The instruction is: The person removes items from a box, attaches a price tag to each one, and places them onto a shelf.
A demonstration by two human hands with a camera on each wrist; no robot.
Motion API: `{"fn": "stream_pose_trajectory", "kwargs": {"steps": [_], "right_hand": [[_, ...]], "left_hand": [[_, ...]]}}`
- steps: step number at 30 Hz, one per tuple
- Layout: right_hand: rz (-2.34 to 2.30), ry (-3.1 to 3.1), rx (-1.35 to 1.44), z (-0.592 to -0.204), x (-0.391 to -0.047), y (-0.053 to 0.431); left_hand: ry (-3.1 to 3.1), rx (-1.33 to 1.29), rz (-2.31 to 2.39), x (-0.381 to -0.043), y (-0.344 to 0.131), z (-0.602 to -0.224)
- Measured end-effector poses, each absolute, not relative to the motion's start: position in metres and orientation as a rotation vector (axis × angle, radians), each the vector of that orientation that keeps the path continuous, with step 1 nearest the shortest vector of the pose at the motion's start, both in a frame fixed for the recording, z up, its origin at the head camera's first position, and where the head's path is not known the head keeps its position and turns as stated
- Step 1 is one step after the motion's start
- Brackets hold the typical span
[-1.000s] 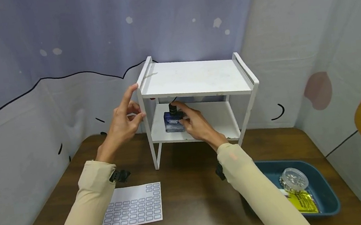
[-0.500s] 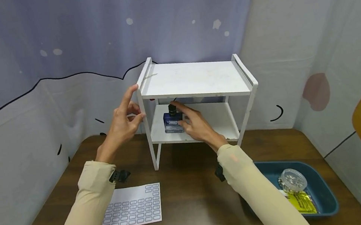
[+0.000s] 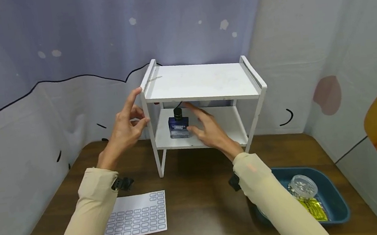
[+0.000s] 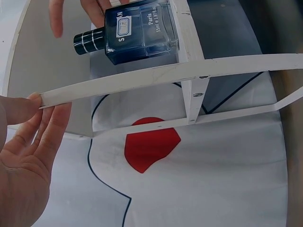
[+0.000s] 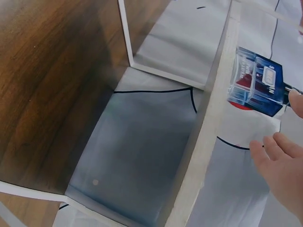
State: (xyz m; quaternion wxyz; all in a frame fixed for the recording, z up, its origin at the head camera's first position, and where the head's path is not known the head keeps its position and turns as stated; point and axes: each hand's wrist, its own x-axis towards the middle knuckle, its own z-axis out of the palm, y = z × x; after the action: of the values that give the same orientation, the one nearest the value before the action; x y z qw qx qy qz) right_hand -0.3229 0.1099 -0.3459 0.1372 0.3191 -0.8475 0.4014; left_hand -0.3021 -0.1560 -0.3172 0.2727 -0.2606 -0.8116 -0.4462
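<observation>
A dark blue perfume bottle (image 3: 179,128) with a black cap stands upright on the lower board of a white two-tier shelf rack (image 3: 200,81), near its left side. My right hand (image 3: 212,131) is just right of the bottle, fingers spread and relaxed, holding nothing. In the right wrist view, its fingers (image 5: 268,150) lie apart from the bottle (image 5: 259,84). At the rack's left side, my left hand (image 3: 123,128) holds the front post. The left wrist view shows the thumb and fingers of this hand (image 4: 33,158) pinching that white post (image 4: 118,81).
A white sheet of printed labels (image 3: 140,215) lies on the brown table at the front left. At the right, a blue tray (image 3: 341,208) holds a clear round container (image 3: 303,185) and a yellow packet (image 3: 314,208). A patterned curtain (image 3: 94,39) hangs behind the rack.
My right hand has let go of the perfume bottle and drawn slightly to the right, its fingers opening. The left hand has kept its hold on the rack's post.
</observation>
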Motion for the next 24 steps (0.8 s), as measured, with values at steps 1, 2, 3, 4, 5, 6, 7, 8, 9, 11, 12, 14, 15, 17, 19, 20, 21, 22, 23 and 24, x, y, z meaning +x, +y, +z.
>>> {"fn": "stream_pose_trajectory", "kwargs": {"steps": [1, 2, 3, 4, 5, 6, 7, 8, 9, 11, 12, 14, 15, 17, 19, 20, 21, 22, 23, 24], "right_hand": [[1.16, -2.452, 0.918, -0.345, -0.321, 0.111], [1.162, -2.453, 0.916, -0.345, -0.319, 0.113], [1.168, -2.451, 0.917, -0.345, -0.316, 0.114], [1.176, -2.447, 0.92, -0.344, -0.313, 0.115], [1.181, -2.44, 0.926, -0.344, -0.311, 0.116], [1.186, -2.429, 0.932, -0.343, -0.308, 0.117], [1.189, -2.419, 0.934, -0.343, -0.306, 0.117], [1.192, -2.409, 0.932, -0.342, -0.303, 0.118], [1.196, -2.401, 0.928, -0.341, -0.3, 0.119], [1.207, -2.383, 0.927, -0.34, -0.294, 0.121], [1.216, -2.377, 0.925, -0.339, -0.29, 0.122], [1.251, -2.365, 0.93, -0.337, -0.283, 0.125], [1.27, -2.362, 0.932, -0.336, -0.279, 0.128], [1.304, -2.36, 0.931, -0.335, -0.272, 0.134], [1.348, -2.365, 0.914, -0.335, -0.264, 0.142], [1.366, -2.371, 0.903, -0.336, -0.26, 0.147], [1.382, -2.377, 0.887, -0.337, -0.257, 0.152], [1.397, -2.384, 0.872, -0.339, -0.253, 0.158], [1.407, -2.39, 0.851, -0.342, -0.25, 0.164], [1.421, -2.395, 0.831, -0.344, -0.246, 0.17]], "left_hand": [[-2.185, -0.704, -1.197, -0.302, -0.156, -0.317], [-2.184, -0.705, -1.197, -0.302, -0.156, -0.317], [-2.184, -0.707, -1.196, -0.302, -0.156, -0.316], [-2.184, -0.707, -1.197, -0.301, -0.157, -0.316], [-2.183, -0.709, -1.192, -0.301, -0.157, -0.316], [-2.18, -0.711, -1.189, -0.301, -0.157, -0.315], [-2.179, -0.713, -1.185, -0.301, -0.157, -0.315], [-2.179, -0.713, -1.183, -0.301, -0.157, -0.315], [-2.179, -0.714, -1.185, -0.301, -0.157, -0.315], [-2.175, -0.717, -1.194, -0.301, -0.157, -0.315], [-2.172, -0.717, -1.204, -0.301, -0.156, -0.315], [-2.167, -0.715, -1.227, -0.301, -0.156, -0.315], [-2.164, -0.713, -1.237, -0.3, -0.156, -0.315], [-2.163, -0.709, -1.242, -0.3, -0.156, -0.315], [-2.17, -0.704, -1.239, -0.299, -0.156, -0.314], [-2.176, -0.702, -1.237, -0.298, -0.156, -0.314], [-2.185, -0.7, -1.234, -0.298, -0.157, -0.313], [-2.196, -0.698, -1.232, -0.297, -0.157, -0.313], [-2.209, -0.699, -1.233, -0.296, -0.156, -0.312], [-2.22, -0.701, -1.235, -0.295, -0.156, -0.311]]}}
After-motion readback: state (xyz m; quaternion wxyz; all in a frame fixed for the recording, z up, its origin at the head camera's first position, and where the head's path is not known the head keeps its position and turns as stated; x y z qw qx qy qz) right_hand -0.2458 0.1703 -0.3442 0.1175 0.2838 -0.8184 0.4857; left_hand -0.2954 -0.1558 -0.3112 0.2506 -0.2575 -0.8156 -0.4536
